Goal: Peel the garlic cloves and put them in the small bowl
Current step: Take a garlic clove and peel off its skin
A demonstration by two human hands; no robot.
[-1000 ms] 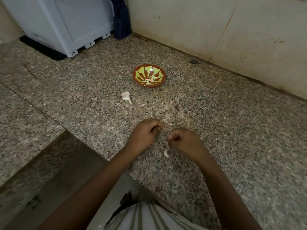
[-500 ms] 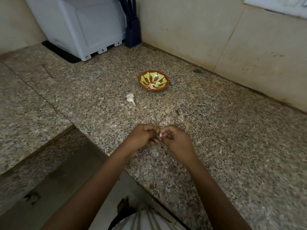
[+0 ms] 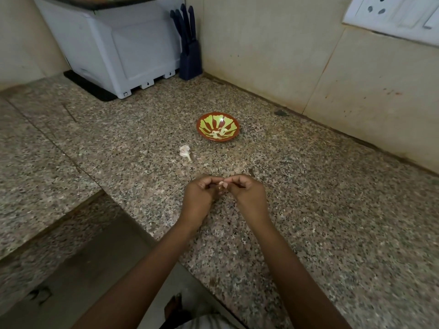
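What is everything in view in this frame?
small bowl: one, red-brown and yellow-green, mid-counter.
peeled cloves: several, pale, in the small bowl.
garlic piece: one, white, on countertop, left of the bowl.
countertop: one, speckled granite.
appliance: one, white, back left.
knife block: one, dark blue, beside the appliance.
socket plate: one, white, wall, upper right.
garlic clove: one, pale, between both hands.
left hand: one, pinching the garlic clove.
right hand: one, pinching the garlic clove.

Your bench (image 3: 308,210) was speckled polished granite, kinda dull in spots. The small bowl (image 3: 234,136) looked glossy glazed, and the garlic piece (image 3: 184,151) had papery matt skin.
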